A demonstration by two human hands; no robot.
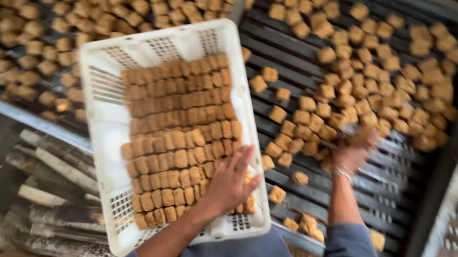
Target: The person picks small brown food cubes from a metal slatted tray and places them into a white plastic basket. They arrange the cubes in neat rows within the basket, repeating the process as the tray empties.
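1. Lying across the top: two dark slatted racks (pixel 406 183) in metal frames, side by side.
2. Running along the near edge: a grey metal rail (pixel 12 109).
3. Sitting lower left: grimy stacked bars (pixel 44 182), in dim light.

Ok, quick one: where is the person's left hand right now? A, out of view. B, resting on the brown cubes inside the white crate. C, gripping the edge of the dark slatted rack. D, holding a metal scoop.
B: the left hand lies flat on the rows of brown cubes in the white crate, while the right hand reaches among loose cubes on the dark slatted rack.
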